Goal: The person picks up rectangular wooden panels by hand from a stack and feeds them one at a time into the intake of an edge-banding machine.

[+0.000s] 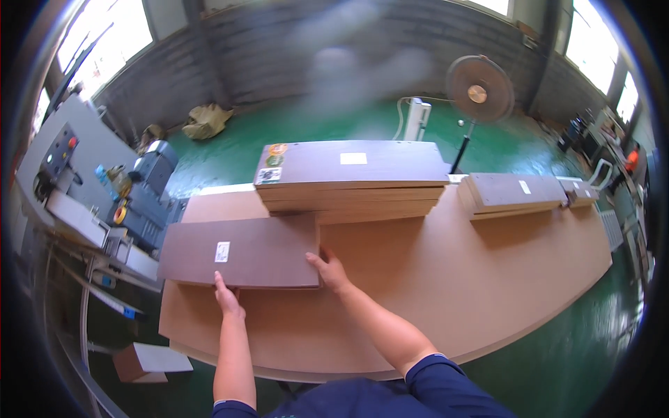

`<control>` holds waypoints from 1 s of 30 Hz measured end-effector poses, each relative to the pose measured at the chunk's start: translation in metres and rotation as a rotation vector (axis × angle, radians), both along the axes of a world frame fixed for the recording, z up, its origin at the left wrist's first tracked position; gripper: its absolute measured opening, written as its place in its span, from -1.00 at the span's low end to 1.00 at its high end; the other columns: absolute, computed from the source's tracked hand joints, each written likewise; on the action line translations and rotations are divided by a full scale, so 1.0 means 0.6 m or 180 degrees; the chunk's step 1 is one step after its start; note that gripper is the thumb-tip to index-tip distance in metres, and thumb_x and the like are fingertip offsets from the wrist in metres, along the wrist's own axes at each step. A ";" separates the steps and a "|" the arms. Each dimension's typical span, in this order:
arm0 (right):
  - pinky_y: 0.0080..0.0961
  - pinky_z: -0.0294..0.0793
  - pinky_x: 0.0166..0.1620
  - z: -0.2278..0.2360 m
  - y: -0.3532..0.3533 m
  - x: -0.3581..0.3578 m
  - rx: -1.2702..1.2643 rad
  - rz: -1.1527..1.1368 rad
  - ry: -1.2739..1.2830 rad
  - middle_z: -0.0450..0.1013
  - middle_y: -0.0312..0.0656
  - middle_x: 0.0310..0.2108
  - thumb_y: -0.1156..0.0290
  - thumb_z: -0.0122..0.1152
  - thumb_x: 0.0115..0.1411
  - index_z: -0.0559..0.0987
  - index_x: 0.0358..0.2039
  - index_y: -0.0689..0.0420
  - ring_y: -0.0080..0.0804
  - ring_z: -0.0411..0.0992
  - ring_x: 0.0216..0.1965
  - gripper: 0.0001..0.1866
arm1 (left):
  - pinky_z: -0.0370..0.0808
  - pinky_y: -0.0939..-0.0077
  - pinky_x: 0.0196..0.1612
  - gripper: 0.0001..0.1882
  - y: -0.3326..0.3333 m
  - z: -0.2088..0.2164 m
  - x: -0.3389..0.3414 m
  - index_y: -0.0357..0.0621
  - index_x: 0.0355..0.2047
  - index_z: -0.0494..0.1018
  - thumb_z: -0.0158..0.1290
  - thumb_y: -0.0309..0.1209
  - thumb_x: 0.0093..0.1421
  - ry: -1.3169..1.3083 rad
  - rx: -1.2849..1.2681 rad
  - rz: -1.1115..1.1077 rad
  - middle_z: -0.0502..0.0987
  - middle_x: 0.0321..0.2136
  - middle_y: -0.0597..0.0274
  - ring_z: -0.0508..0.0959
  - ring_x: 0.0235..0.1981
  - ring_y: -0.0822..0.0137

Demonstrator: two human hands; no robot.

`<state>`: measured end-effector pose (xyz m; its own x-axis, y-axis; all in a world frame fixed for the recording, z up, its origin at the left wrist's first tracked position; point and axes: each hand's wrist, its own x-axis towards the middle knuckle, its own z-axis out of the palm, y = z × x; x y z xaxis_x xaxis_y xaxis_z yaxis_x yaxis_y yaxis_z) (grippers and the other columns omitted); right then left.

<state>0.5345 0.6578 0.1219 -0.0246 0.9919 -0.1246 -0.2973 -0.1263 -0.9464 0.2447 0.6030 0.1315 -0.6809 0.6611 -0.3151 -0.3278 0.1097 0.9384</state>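
Note:
A brown rectangular board [272,251] with a small white label lies over the left part of the tan table [446,292]. Whether it is one board or a few stacked flush, I cannot tell. My left hand [228,299] grips its front edge, thumb on top and fingers hidden underneath. At the board's right end, my right hand [333,272] closes on the corner side with its thumb over the top face. Just behind stands a stack of similar boards [390,164], whose top one carries a white label and colored stickers at its left end.
Narrower boards [505,191] are stacked at the table's right, beside a shorter stack [580,194]. A grey machine [77,160] with a control panel stands at left. Beyond the table are a round fan [481,90] and a cloth bundle [207,120]. A box-like block [155,362] sits low at left.

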 end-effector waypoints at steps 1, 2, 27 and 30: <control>-0.44 0.47 0.13 0.016 -0.008 -0.005 -0.0003 0.0013 -0.0070 0.54 -0.02 0.03 0.05 0.43 0.23 0.43 0.22 0.36 -0.31 0.50 0.05 -0.25 | 0.40 0.39 0.03 -0.27 -0.008 -0.004 -0.012 0.05 0.23 0.37 0.04 0.29 0.29 -0.0009 -0.0002 -0.0044 0.47 0.12 0.38 0.47 0.06 0.38; -0.45 0.46 0.13 -0.028 0.012 0.004 0.0081 -0.0129 -0.0215 0.53 -0.01 0.05 0.03 0.43 0.23 0.41 0.23 0.37 -0.31 0.49 0.06 -0.22 | 0.38 0.35 0.10 -0.24 0.006 0.001 -0.001 -0.01 0.26 0.34 0.04 0.28 0.30 -0.0024 0.0032 -0.0223 0.44 0.18 0.32 0.43 0.13 0.33; -0.07 0.41 0.22 -0.242 -0.064 0.752 0.0570 -0.2012 -0.5825 0.51 -0.06 0.11 0.11 0.13 0.32 0.56 0.11 0.07 -0.05 0.43 0.16 -0.56 | 0.45 -0.07 0.03 -0.72 -0.096 -0.023 0.033 -0.06 -0.11 0.59 0.08 -0.31 0.18 0.4293 -0.1303 -0.1660 0.58 -0.13 -0.04 0.49 -0.04 -0.16; -0.08 0.41 0.20 -0.210 -0.022 0.684 0.0319 -0.1294 -0.6405 0.51 -0.06 0.09 0.12 0.11 0.32 0.56 0.09 0.07 -0.05 0.43 0.14 -0.57 | 0.44 0.02 0.13 -0.59 -0.152 -0.010 0.016 -0.13 0.01 0.51 0.03 -0.13 0.29 0.4440 -0.1715 -0.1489 0.50 0.03 -0.07 0.46 0.09 -0.09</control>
<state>0.9446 0.6444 -0.0041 0.2252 0.9077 0.3542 0.9575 -0.2734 0.0918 0.2543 0.5118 0.1257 -0.3998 0.9106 0.1049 0.8908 0.3590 0.2786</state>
